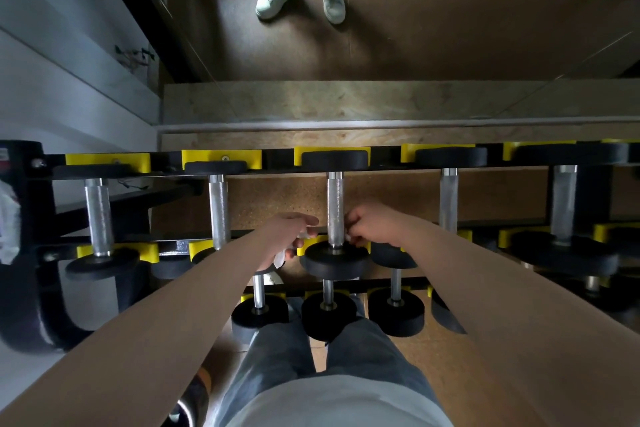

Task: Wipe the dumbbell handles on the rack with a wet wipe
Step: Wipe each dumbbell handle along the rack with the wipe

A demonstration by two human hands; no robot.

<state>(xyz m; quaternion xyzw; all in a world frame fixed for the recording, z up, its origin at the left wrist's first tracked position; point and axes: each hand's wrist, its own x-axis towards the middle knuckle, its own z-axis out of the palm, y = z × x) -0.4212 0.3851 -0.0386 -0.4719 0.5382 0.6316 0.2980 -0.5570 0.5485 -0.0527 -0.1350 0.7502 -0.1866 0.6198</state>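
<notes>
The rack (166, 168) holds a row of dumbbells, and the middle dumbbell (334, 262) sits right in front of the person. Its shiny handle (335, 204) points from 12 to 6 o'clock. The left hand (287, 236) is just beside the low end of the handle, at 9 o'clock from it. Its fingers (304, 219) are curled and hold a white wipe (279, 258) (a bit hangs down under the hand). The right hand (375, 225) is at 3 o'clock from the handle, and its fingers (353, 222) pinch a small white bit right against the bar. I cannot tell if the wipe goes behind the handle. More dumbbells sit on a lower row (396, 314) at 6 o'clock.
</notes>
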